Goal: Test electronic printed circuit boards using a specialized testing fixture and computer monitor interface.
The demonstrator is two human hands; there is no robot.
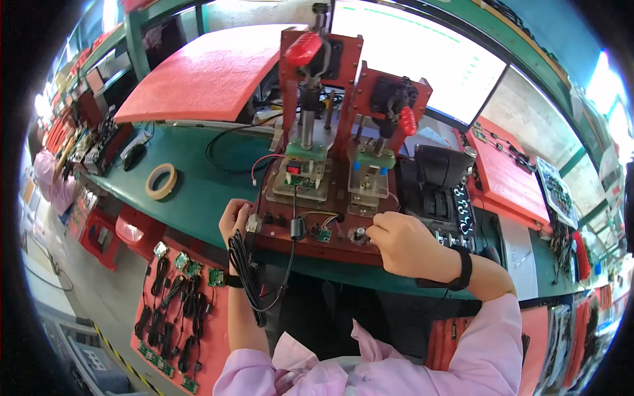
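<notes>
Curling left hand (234, 220) at the near left corner of the fixture (317, 248); cannot tell whether gripping. Bunching right hand (404, 241) narrowly just beside the knob (358, 235); cannot tell if touching. Reaching straight forward on the left, slanting inward on the right. Showing cable (245, 280) bundled lengthwise before the left wrist, with lead running forward to the board (302, 181)

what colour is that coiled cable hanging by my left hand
The coiled cable is black, best seen in the head view.
</notes>
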